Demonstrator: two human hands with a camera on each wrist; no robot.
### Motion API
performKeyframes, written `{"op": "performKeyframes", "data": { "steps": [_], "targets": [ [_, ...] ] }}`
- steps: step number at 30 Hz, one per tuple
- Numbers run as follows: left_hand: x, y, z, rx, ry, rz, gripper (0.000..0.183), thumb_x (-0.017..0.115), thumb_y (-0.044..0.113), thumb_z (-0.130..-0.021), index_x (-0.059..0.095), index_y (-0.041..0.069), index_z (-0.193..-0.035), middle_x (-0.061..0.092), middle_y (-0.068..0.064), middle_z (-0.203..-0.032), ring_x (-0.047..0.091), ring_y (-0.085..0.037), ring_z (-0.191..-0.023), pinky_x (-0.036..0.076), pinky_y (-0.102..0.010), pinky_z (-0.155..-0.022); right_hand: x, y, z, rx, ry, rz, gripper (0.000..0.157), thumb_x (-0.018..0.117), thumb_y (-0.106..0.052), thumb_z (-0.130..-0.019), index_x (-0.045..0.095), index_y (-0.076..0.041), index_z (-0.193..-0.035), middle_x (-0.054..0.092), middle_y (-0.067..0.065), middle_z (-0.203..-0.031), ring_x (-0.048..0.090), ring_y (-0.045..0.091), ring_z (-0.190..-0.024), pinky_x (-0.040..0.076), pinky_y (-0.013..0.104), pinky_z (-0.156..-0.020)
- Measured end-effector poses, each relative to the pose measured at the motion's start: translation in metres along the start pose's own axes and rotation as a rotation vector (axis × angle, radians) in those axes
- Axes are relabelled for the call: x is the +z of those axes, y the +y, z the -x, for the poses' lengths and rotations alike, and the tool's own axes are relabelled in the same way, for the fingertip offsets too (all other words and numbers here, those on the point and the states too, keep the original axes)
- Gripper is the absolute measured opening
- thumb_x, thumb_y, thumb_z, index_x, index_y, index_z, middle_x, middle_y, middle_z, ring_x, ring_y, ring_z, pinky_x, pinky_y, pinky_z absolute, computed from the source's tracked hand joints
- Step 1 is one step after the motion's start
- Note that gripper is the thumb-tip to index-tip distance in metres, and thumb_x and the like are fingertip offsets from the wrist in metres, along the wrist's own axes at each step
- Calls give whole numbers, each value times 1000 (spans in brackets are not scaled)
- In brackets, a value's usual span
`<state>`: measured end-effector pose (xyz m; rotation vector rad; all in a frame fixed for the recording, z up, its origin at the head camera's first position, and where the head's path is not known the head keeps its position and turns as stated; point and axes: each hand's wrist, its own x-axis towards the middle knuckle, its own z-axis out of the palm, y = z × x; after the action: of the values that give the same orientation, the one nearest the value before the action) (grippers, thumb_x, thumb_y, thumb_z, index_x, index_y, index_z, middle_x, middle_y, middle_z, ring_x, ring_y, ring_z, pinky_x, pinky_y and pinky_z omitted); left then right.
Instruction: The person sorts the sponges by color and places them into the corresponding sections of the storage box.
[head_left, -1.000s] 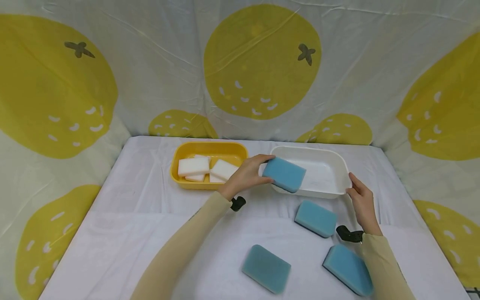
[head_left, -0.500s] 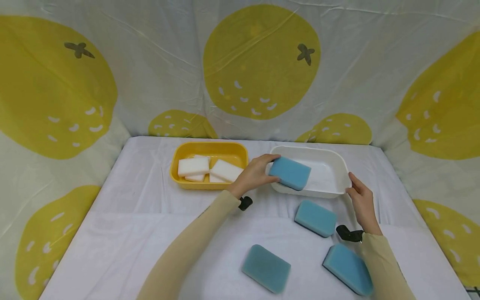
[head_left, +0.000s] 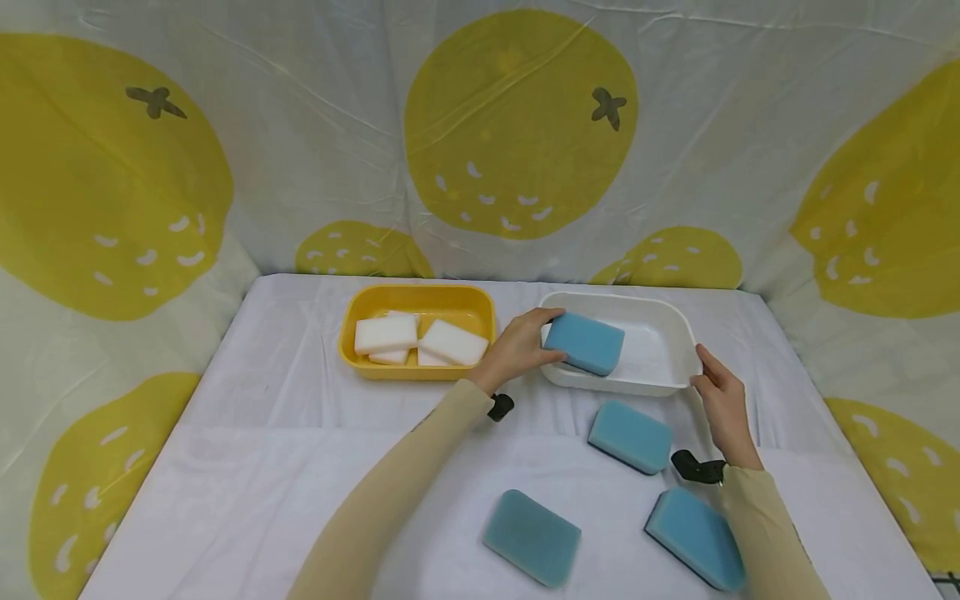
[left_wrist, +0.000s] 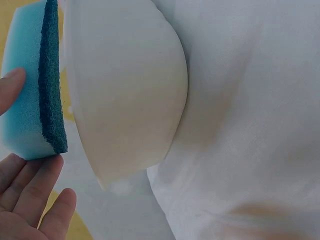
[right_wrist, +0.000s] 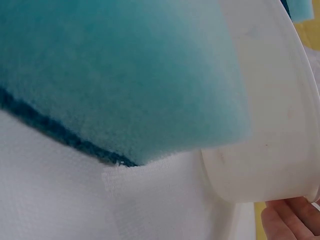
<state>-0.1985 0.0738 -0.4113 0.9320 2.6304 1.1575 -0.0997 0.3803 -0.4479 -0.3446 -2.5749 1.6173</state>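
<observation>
A blue sponge with a dark scouring layer underneath is pinched between the thumb and fingers of my left hand. It is over the left part of a white basin. In the left wrist view the sponge appears just above the basin's rim, beside the white wall. My right hand grips the basin's right end, thumb at the rim. The right wrist view shows its fingers under the basin's edge, while a nearer sponge fills much of that view.
A yellow basin with several white sponges stands at the back left. Three more blue sponges lie on the white cloth: one sponge before the white basin, another sponge nearer the front, a third sponge beside my right sleeve.
My left hand has carried the blue sponge rightward, farther over the white basin, and slightly away from me. The right hand keeps its hold on the basin's end.
</observation>
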Motion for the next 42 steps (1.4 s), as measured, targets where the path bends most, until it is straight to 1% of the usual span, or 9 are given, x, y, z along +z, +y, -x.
{"op": "performKeyframes", "data": {
  "steps": [6,14,17,21,22,28,33,38,42],
  "targets": [
    [6,-3,-4,-29,-1,7,69,76,24,-83,44,6,-142,47,-8,-141,48,-19,-124,38,-24,-103,0,-1,1,1,2,2,53,31,-11,-102,14,-5,-152,13,16,-156,16,31,-142,30,16,-103],
    [11,-7,-10,-45,-15,-29,69,76,29,-84,45,8,-142,47,-6,-142,46,-19,-126,36,-26,-105,0,2,-1,8,1,0,53,31,-12,-102,14,-7,-152,13,15,-157,17,32,-142,30,21,-106],
    [13,-8,-11,-44,-10,-54,68,76,30,-84,46,8,-141,48,-6,-141,44,-19,-127,26,-26,-111,0,2,-1,5,-1,-2,53,31,-12,-102,14,-6,-152,13,15,-157,16,32,-142,29,25,-107],
    [14,-6,-11,-60,-8,-58,67,75,30,-85,47,8,-141,49,-6,-140,42,-20,-129,13,-25,-114,0,0,1,6,1,-6,53,31,-13,-102,14,-6,-152,13,14,-157,16,30,-142,27,35,-110],
    [14,-6,-12,-64,-10,-54,67,75,30,-85,46,8,-141,49,-6,-140,42,-20,-129,15,-26,-114,1,0,1,5,3,-5,53,31,-13,-102,14,-6,-152,13,14,-157,16,30,-142,27,35,-110],
    [18,-4,-14,-62,-41,-66,68,74,31,-85,45,7,-142,48,-7,-140,44,-20,-126,32,-25,-107,1,0,2,-11,13,7,53,32,-11,-102,16,-7,-152,15,15,-156,18,32,-141,31,14,-101],
    [21,-5,-13,-24,-48,-75,64,75,27,-85,48,6,-139,50,-7,-139,45,-19,-127,32,-21,-106,2,0,2,-7,10,8,53,32,-11,-102,16,-7,-152,14,15,-156,17,32,-141,31,12,-99],
    [21,-5,-10,-9,-42,-62,63,74,27,-85,48,7,-139,50,-7,-139,44,-18,-129,33,-21,-106,1,-1,3,-36,24,-3,53,34,-8,-101,17,-4,-151,16,18,-155,20,31,-140,33,4,-91],
    [21,-6,-8,4,-25,-38,62,74,25,-86,48,7,-140,50,-7,-139,45,-18,-128,34,-22,-105,1,-1,2,-46,23,-5,54,33,-8,-100,17,-4,-151,16,19,-155,20,29,-141,33,4,-91]
  ]
}}
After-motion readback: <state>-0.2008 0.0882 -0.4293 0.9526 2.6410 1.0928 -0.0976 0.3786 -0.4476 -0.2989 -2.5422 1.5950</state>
